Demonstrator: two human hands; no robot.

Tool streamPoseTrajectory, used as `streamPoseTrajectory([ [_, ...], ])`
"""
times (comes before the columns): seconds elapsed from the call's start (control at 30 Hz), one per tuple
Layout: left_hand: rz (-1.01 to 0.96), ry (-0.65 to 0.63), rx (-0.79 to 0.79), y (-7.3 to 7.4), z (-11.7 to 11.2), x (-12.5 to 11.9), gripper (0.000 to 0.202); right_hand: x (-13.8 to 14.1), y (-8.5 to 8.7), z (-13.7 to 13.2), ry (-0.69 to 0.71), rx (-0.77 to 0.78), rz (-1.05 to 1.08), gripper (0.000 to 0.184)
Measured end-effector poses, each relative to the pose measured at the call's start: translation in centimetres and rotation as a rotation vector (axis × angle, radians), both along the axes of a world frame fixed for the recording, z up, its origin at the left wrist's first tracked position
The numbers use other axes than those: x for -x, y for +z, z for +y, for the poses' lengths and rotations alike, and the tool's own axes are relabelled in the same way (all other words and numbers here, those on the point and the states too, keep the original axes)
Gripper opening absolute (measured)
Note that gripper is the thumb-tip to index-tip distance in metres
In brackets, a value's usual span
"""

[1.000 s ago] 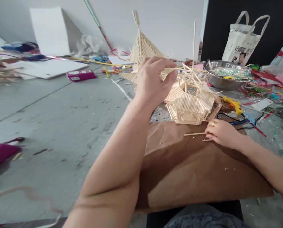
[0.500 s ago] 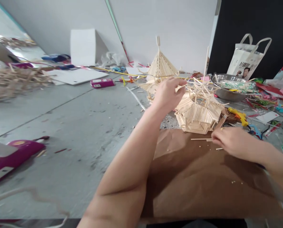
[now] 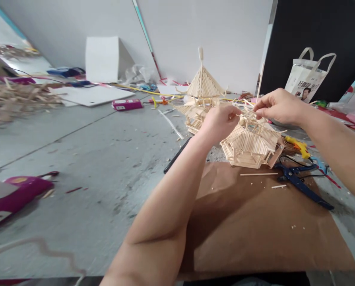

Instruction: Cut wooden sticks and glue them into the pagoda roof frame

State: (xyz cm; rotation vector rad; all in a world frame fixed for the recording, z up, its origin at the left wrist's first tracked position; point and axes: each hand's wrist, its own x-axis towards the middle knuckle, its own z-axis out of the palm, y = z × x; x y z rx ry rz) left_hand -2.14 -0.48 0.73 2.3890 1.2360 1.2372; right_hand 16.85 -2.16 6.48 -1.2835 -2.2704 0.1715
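A pavilion-like model of thin wooden sticks (image 3: pixel 250 145) stands at the far edge of a brown board, with one long stick (image 3: pixel 260 79) rising from its top. My left hand (image 3: pixel 223 121) is at the model's upper left, thumb and fingertips pinched together; what is between them is too small to make out. From the right, my right hand (image 3: pixel 280 106) reaches over the top and pinches what looks like a short thin wooden stick, close to my left fingertips. Behind my left hand is a second stick model with a pointed roof (image 3: pixel 204 83).
On the brown board (image 3: pixel 255 238) lie a loose stick (image 3: pixel 258 174), a short piece (image 3: pixel 278 186) and blue-handled cutters (image 3: pixel 305 188). A yellow glue gun (image 3: pixel 298 146) rests to their upper right. Purple power strips (image 3: pixel 19 198) and a black rod-like thing (image 3: pixel 177 157) are on the left.
My right hand has lifted from the sticks on the board to the model's top, uncovering the cutters. My left hand has lowered slightly, its fingers closing to a pinch.
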Motion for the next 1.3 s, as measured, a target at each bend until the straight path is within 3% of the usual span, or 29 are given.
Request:
streamPoseTrajectory([
  [0.37,0.069,-0.008,0.032,0.0,0.0,-0.4,0.025,0.3,-0.5,0.8,-0.078,0.043,-0.078,0.013],
  [0.57,0.097,0.018,0.061,0.2,-0.1,-0.5,0.027,0.5,-0.6,0.7,-0.041,0.055,-0.06,0.009],
  [0.83,0.116,0.025,0.082,0.4,-0.4,-0.6,0.029,0.9,-0.6,-0.5,-0.095,0.253,0.132,0.012],
  [1.3,0.139,0.032,0.042,0.2,-0.2,-0.8,0.028,0.5,-1.5,0.1,-0.054,0.294,0.276,0.005],
])
